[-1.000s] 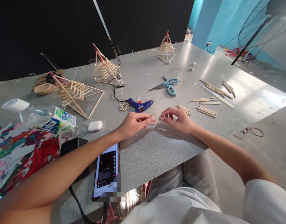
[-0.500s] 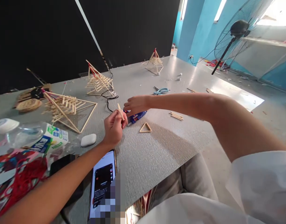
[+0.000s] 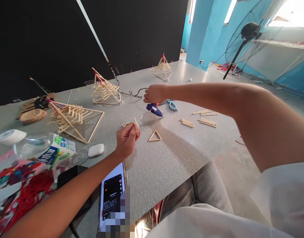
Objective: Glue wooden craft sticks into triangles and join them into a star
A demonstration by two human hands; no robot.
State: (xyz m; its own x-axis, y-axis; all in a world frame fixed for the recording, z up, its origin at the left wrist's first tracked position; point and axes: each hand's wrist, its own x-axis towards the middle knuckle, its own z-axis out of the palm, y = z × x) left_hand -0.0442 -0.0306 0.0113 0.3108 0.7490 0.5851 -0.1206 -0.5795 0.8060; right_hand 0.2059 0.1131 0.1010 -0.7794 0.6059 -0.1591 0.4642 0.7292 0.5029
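My left hand (image 3: 128,137) is closed around a short wooden stick (image 3: 136,123), which pokes up out of the fingers. Farther off, my right hand (image 3: 154,94) grips a blue glue gun (image 3: 155,110) by its handle, the nozzle tilted down to the right above the table. Between the hands and me lies a small triangle of sticks (image 3: 155,136) flat on the table. Another small wooden piece (image 3: 125,125) shows partly behind my left hand. To the right rest bundles of loose wooden sticks (image 3: 186,123).
Light-blue scissors (image 3: 171,105) lie beyond the glue gun, whose black cord (image 3: 132,94) runs back. Pyramid stick frames (image 3: 75,120) stand at left and back. At left are a plastic bottle (image 3: 34,145), a white case (image 3: 95,150), red yarn (image 3: 30,188) and a phone (image 3: 112,195).
My right hand has taken hold of the glue gun and lifted it, swinging its nozzle to the right. My left hand has shifted slightly right with the stick.
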